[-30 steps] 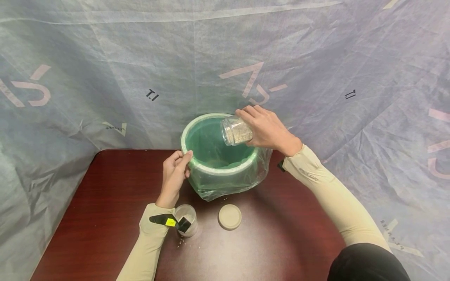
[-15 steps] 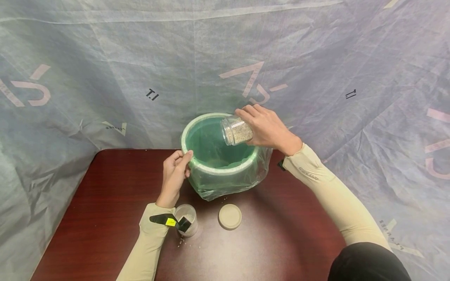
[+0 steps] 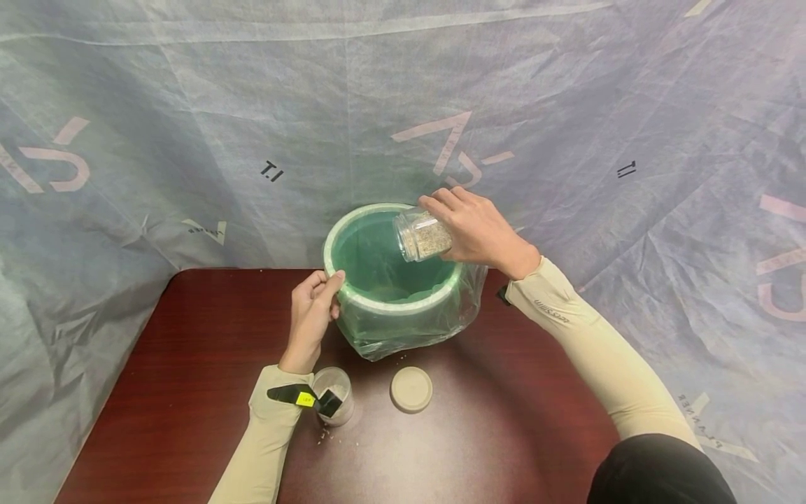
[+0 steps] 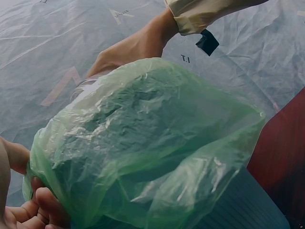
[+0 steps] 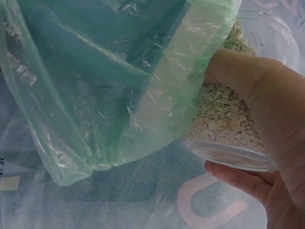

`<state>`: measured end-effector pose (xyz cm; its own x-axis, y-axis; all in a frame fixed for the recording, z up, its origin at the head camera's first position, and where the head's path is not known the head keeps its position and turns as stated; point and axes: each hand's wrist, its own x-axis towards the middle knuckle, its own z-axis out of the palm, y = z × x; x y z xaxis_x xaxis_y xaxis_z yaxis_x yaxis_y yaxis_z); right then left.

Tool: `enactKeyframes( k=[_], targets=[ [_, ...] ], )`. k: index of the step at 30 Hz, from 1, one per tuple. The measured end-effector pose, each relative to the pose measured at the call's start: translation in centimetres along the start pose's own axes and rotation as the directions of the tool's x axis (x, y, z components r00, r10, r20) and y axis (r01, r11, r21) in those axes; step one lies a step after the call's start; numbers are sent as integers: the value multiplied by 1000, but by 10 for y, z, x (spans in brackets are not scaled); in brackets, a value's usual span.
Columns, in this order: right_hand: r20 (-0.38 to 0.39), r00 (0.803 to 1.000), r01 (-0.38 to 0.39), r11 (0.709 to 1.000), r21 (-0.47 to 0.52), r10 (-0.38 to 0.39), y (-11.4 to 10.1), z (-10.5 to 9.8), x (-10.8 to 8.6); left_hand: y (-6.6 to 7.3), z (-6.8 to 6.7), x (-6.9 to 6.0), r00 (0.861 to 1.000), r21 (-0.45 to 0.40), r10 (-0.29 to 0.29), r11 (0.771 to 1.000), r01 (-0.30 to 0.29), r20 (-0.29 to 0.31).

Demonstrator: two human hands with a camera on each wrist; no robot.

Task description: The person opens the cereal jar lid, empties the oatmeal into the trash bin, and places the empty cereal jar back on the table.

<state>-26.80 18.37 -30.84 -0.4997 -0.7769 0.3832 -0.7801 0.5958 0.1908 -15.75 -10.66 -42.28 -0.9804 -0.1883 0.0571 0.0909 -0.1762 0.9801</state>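
Dark-red table: clear cylindrical cup left, round beige lid right, before round green plastic-lined bin; clear cylindrical jar over it.

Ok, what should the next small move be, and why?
I'd likely have the right hand tip the jar a little further, mouth downward: its mouth hangs over the bag-lined bin, pale flakes lie inside it, and the left hand holds the bin's edge.

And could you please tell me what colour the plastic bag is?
The plastic bag is translucent green, showing best in the left wrist view.
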Motion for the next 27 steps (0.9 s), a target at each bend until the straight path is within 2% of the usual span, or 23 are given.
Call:
enactKeyframes(
  k=[27],
  targets=[
    [2, 1000, 25, 1000, -4, -25, 1, 0, 1, 1, -2, -2, 1000, 3, 1, 1000, -1, 0]
  ],
)
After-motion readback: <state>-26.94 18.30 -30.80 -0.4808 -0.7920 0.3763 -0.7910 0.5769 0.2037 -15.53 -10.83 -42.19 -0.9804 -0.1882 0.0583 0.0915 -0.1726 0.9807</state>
